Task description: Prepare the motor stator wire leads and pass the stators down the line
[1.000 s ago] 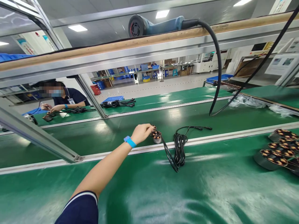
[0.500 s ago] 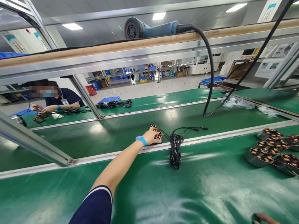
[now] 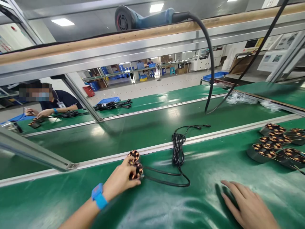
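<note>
My left hand [image 3: 121, 178], with a blue wristband, grips a black double-ring part with copper coils [image 3: 137, 170], like a pair of motor stators, over the near green mat. Two black leads run from it to a bundled black cable [image 3: 178, 149], which lies across the pale rail with its plug ends on the far side. At the lower right my right hand [image 3: 247, 203] hovers low over the mat or rests on it, fingers stretched and holding nothing. Beyond it, to the right, sit several similar coil parts [image 3: 263, 151].
A metal frame post [image 3: 35, 149] stands at left. Overhead, a blue power tool [image 3: 147, 20] lies on a shelf, its thick black cord [image 3: 211, 63] hanging down. Across the belt [image 3: 143, 127] a co-worker [image 3: 57, 98] handles a similar part near black cables [image 3: 113, 105].
My left hand has drawn the coil part back from the belt across the rail, toward me and leftward, its leads trailing. My right hand has come further into view from the lower right.
</note>
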Demonstrator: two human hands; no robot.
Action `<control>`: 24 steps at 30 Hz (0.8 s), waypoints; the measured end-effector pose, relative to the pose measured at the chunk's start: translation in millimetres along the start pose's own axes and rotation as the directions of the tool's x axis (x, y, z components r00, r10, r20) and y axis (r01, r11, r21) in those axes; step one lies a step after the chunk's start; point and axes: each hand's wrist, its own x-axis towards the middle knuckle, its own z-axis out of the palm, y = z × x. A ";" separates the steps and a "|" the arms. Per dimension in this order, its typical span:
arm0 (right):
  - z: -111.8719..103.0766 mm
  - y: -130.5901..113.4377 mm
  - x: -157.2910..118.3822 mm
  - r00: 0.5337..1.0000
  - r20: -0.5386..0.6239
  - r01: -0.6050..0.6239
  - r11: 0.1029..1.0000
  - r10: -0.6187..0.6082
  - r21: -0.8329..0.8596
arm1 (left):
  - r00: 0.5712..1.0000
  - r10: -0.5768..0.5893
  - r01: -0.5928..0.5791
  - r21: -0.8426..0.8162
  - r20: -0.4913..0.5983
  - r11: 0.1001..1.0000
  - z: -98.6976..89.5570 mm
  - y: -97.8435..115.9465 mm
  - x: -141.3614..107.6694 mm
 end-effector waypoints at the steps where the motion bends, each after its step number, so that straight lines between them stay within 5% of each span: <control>1: 4.9 -9.5 23.2 0.999 -0.005 0.052 0.999 -0.052 -0.001 | 0.998 -0.052 0.052 -0.001 0.028 0.999 6.1 -3.0 -19.7; 5: 35.4 -46.8 106.6 0.976 0.033 0.219 0.975 -0.217 -0.039 | 0.979 -0.199 0.199 0.013 0.033 0.980 17.3 -13.7 -80.5; 8: 61.2 -69.0 151.7 0.932 0.066 0.360 0.931 -0.356 -0.055 | 0.974 -0.219 0.216 0.055 0.059 0.975 9.2 -21.0 -103.0; 11: 78.0 -79.0 172.3 0.903 0.080 0.423 0.906 -0.423 0.010 | 0.977 -0.173 0.163 0.084 0.126 0.983 -5.1 -30.0 -108.6; 14: 73.3 -74.7 163.9 0.896 0.097 0.430 0.901 -0.434 0.059 | 0.981 -0.112 0.098 0.095 0.156 0.991 -15.2 -39.8 -104.8; 19: -1.6 -51.5 99.3 0.906 0.016 0.421 0.904 -0.423 0.076 | 0.986 0.010 -0.034 0.140 0.167 0.990 -13.1 -41.3 -88.7; 24: -106.7 -18.9 -1.8 0.986 0.060 0.145 0.977 -0.156 0.159 | 0.972 0.128 -0.160 0.159 0.197 0.974 4.1 -8.8 -58.0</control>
